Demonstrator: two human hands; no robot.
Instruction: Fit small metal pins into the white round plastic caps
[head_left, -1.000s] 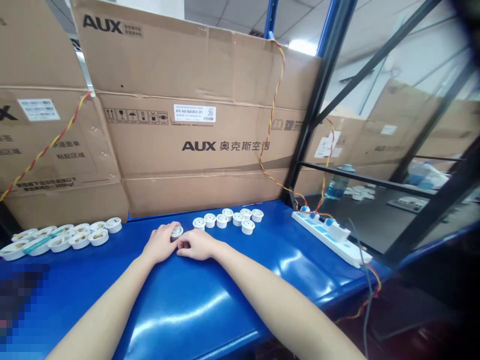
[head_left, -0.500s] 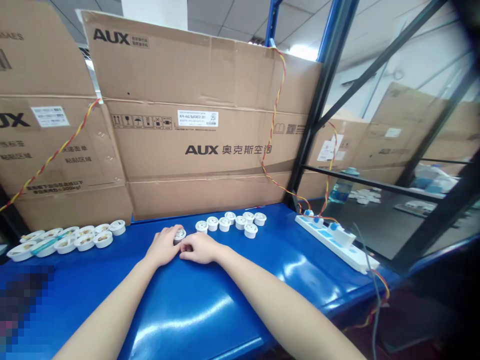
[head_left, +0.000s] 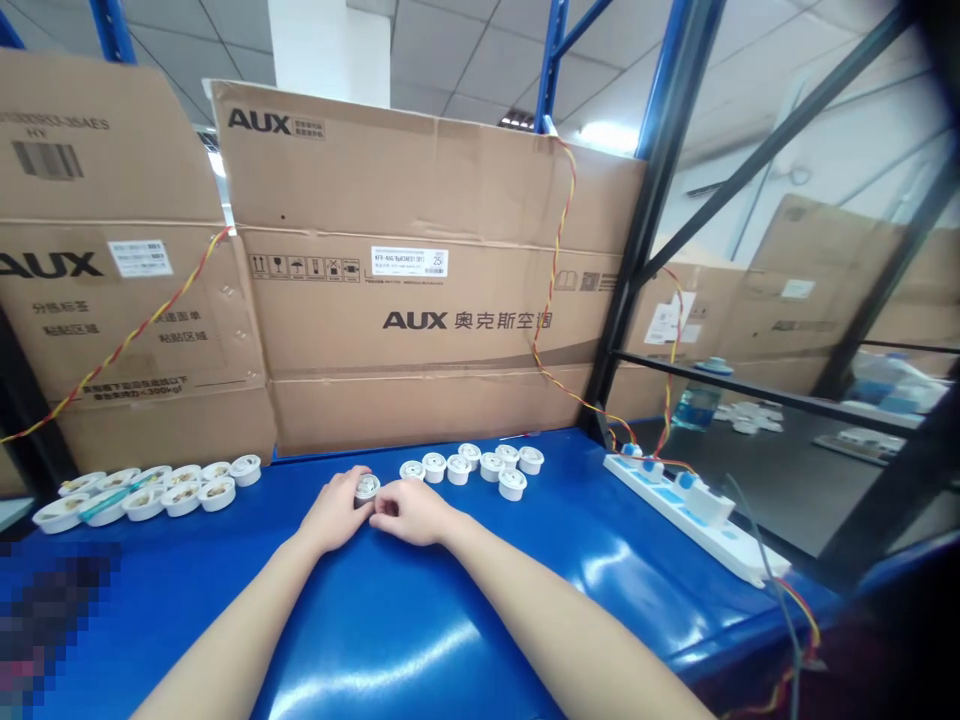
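Note:
A small round white plastic piece [head_left: 367,487] with slots in its top stands on the blue tabletop [head_left: 375,620]. My left hand [head_left: 337,510] is curled around its left side, fingers behind and thumb in front. My right hand [head_left: 414,511] touches or nearly touches its right side, with the fingers bent into a pinch; what lies between those fingertips is hidden. Just beyond the right hand sits a loose group of similar white pieces [head_left: 512,484].
At the left, white cups [head_left: 182,497] hold small parts, with teal tweezers [head_left: 105,506] lying across them. A white power strip [head_left: 697,525] with plugs runs along the right edge beside a black metal frame [head_left: 637,250]. Cardboard panels [head_left: 450,400] close off the back.
The view has tilted up and shifted slightly left, so everything sits a little lower and further right. Both hands stay at the same round white piece, with barely any finger movement.

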